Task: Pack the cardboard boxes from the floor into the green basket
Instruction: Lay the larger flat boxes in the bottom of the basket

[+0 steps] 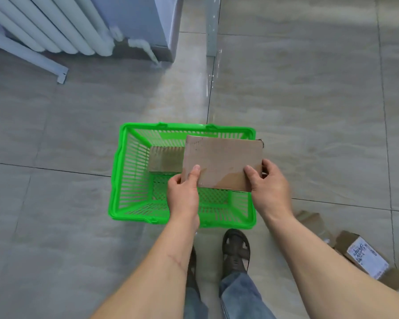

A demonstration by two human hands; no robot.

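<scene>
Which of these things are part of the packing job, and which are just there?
Job: green basket; box inside it; box held by left hand and right hand; boxes on floor.
Just there: radiator; sandals.

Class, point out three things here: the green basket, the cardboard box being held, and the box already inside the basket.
Basket [122,171], head view, left wall.
Held box [224,163], head view, middle of its top face.
Box inside [165,161], head view, its visible top.

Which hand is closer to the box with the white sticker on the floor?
Right. The right hand grips the held cardboard box on the side toward the labelled box; the left hand grips its far side.
</scene>
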